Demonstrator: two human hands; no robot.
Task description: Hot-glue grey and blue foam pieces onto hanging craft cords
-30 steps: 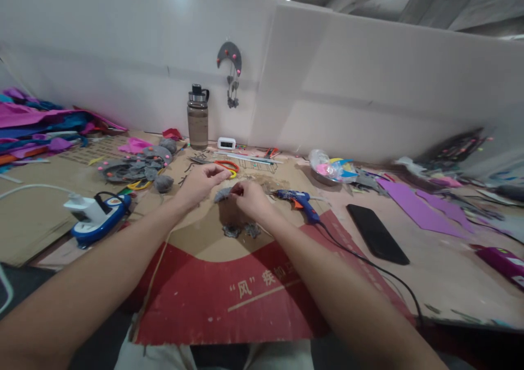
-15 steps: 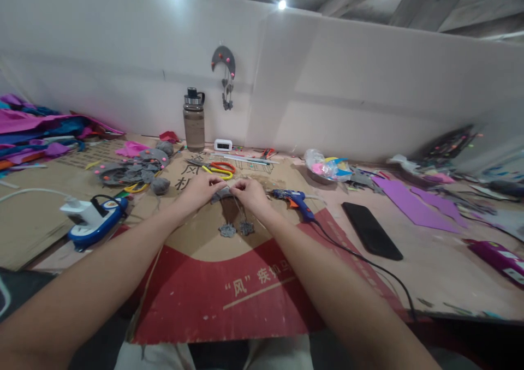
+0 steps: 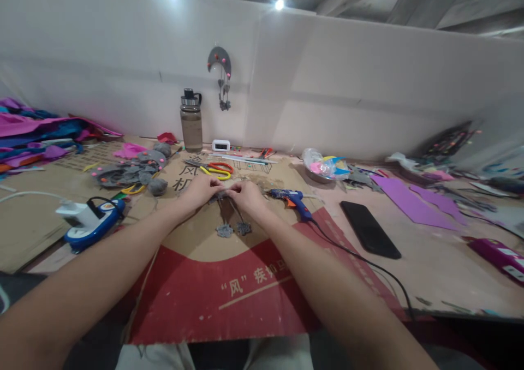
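My left hand [image 3: 203,190] and my right hand [image 3: 246,196] meet over the cardboard sheet [image 3: 196,242], fingers pinched. Between them is a small grey felt piece [image 3: 219,197], mostly covered by the fingertips. Thin cords [image 3: 236,213] run from it toward me, ending in a lighter grey felt flower [image 3: 225,231] and a darker grey felt flower [image 3: 244,228], both on the cardboard. Just beyond my left hand lie scissors [image 3: 216,169] with yellow and red handles. A blue glue gun [image 3: 292,200] rests right of my right hand.
On the right are a black phone [image 3: 369,229], purple felt sheets [image 3: 413,201] and a bowl [image 3: 321,177]. A blue power strip [image 3: 94,228] and grey felt pieces with pink beads [image 3: 126,173] lie left. A bottle [image 3: 191,124] stands by the wall, where a moon-shaped hanging [image 3: 221,59] is fixed.
My fingertips have drawn closer together over the grey felt piece, which now shows less. The whole view has shifted slightly. Both flowers stay on the cardboard.
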